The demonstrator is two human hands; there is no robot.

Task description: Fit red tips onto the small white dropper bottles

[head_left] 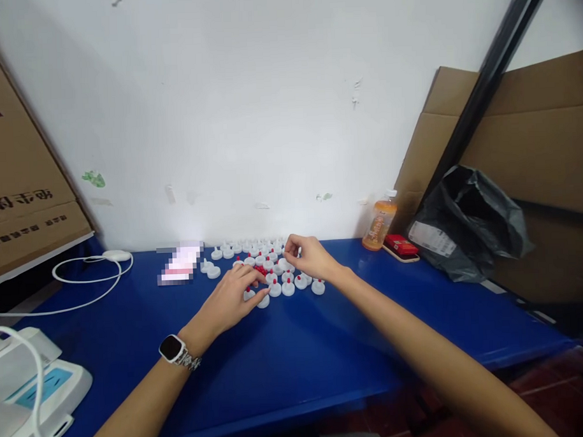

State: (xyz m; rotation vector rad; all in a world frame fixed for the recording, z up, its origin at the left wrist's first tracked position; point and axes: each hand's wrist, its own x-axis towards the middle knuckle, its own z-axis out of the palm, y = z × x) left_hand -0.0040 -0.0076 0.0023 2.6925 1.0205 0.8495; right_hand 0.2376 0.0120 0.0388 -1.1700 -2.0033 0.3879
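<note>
Several white round caps with upright nozzles (288,287) stand in a cluster on the blue table, many of them topped with small red tips. Amid them lies a small pile of loose red tips (261,269). My left hand (234,290), wearing a watch at the wrist, reaches over the near left side of the cluster; its fingers are apart beside the red pile, with the thumb close to a white cap. Over the right side of the cluster, my right hand (308,255) has its thumb and forefinger pinched together. Whatever sits in that pinch is too small to make out.
Left on the blue table (296,365) are a white device (63,386), a white cable (84,308) and a blurred pinkish item (181,264). To the right stand an orange drink bottle (380,222), a phone with a red packet (400,245) and a grey plastic bag (468,231).
</note>
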